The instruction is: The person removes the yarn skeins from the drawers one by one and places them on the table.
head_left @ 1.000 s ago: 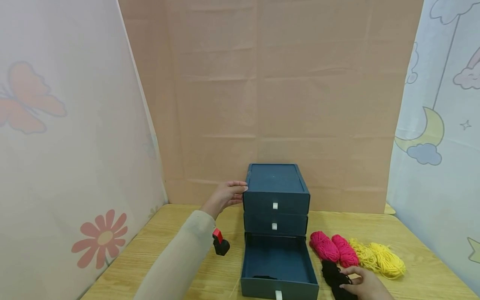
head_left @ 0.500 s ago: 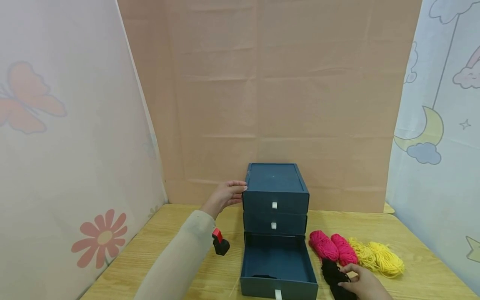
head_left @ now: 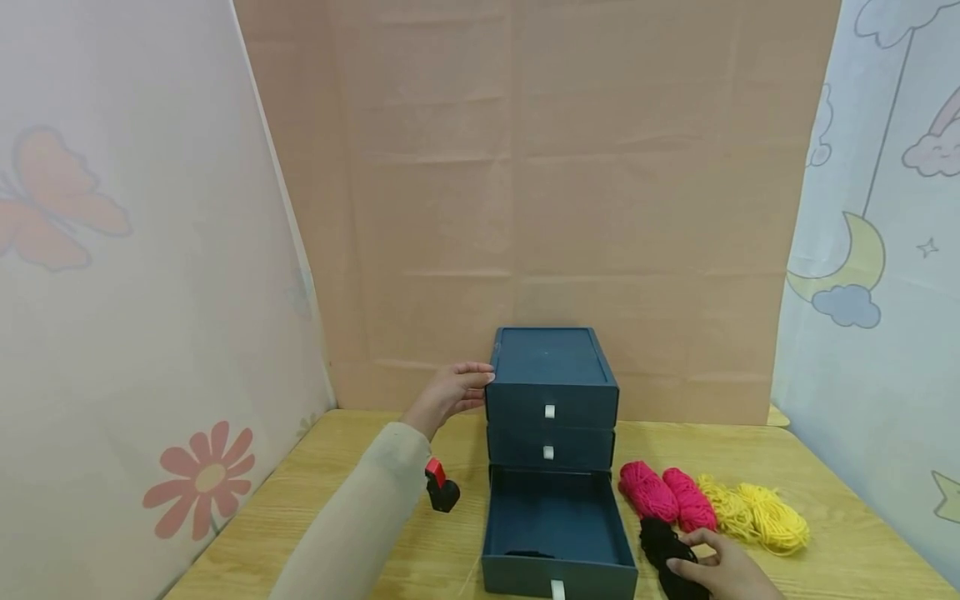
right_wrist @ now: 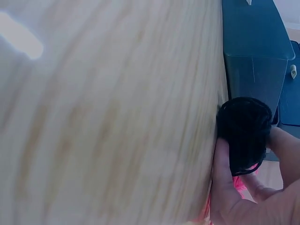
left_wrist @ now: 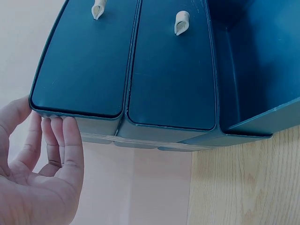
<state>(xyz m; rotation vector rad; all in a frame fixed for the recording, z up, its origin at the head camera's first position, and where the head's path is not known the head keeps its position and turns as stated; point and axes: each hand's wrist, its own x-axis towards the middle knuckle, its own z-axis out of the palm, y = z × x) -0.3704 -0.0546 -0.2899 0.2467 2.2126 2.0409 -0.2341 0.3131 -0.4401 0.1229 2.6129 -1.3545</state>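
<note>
A dark blue drawer unit [head_left: 551, 408] stands mid-table, its bottom drawer [head_left: 558, 575] pulled out and the upper two closed. Something small and black lies inside that drawer near the front. My left hand [head_left: 456, 387] rests against the unit's upper left side, fingertips at the edge of the top drawer in the left wrist view, fingers nearly straight. To the right of the open drawer, my right hand [head_left: 723, 568] grips a black yarn skein [head_left: 667, 557] between thumb and fingers. In the right wrist view the skein [right_wrist: 244, 136] sits close to the tabletop beside the drawer.
Pink yarn skeins [head_left: 651, 492] and yellow yarn skeins [head_left: 772, 518] lie in a row right of the unit. A small black and red object [head_left: 441, 486] is on the wooden table [head_left: 315, 483] by my left sleeve. Brown paper [head_left: 555, 208] covers the back wall.
The black skein and my right hand have shifted slightly left, toward the open drawer. My left hand stays in place on the unit.
</note>
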